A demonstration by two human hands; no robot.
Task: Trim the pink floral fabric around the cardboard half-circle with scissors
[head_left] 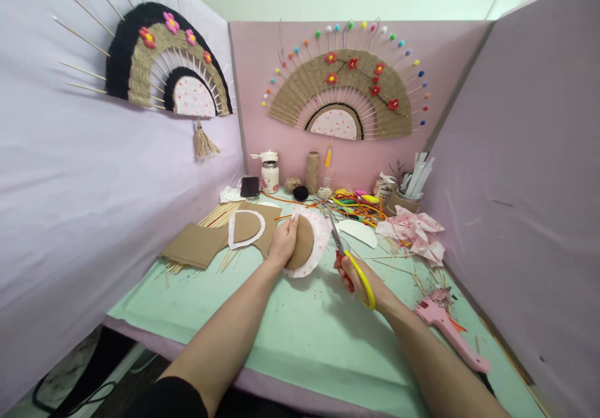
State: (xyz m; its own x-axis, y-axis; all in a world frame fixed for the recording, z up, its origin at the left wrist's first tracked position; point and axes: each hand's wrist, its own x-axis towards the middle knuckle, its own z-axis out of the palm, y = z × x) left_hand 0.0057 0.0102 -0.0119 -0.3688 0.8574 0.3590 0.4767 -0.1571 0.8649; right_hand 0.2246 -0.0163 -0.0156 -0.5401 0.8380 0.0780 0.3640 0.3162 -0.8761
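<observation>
Cardboard semicircle [302, 241]: brown half-round, flat side toward the left hand, lying on a pale dotted fabric piece [317, 238] whose edge shows beyond it on the right and below.
Left hand [282, 243]: pressed down on the cardboard's left part, fingers bent onto it, holding it against the counter [300, 330].
Right hand [359, 278]: grip closed through the handles of the scissors [350, 260]; the handles are yellow and red.
Scissor blades: pointing up and away, tips just beside the fabric's right edge; they look nearly shut, though the angle makes that hard to judge.
Counter: mint green, with the fabric and cardboard near its middle.
Left of the work: stacked brown cardboard sheets [197, 244], a white half-ring cut-out [245, 228] lying on cardboard, wooden skewers [218, 218] beneath them.
Right of the work: crumpled pink dotted fabric scraps [415, 230]; a pink glue gun [447, 327] near the right forearm.
Back edge: white bottle [269, 172], twine spool [312, 171], tangle of coloured pipe cleaners [359, 207].
Walls: two woven fan decorations, one on the left panel [162, 68], one on the pink back panel [344, 93].
</observation>
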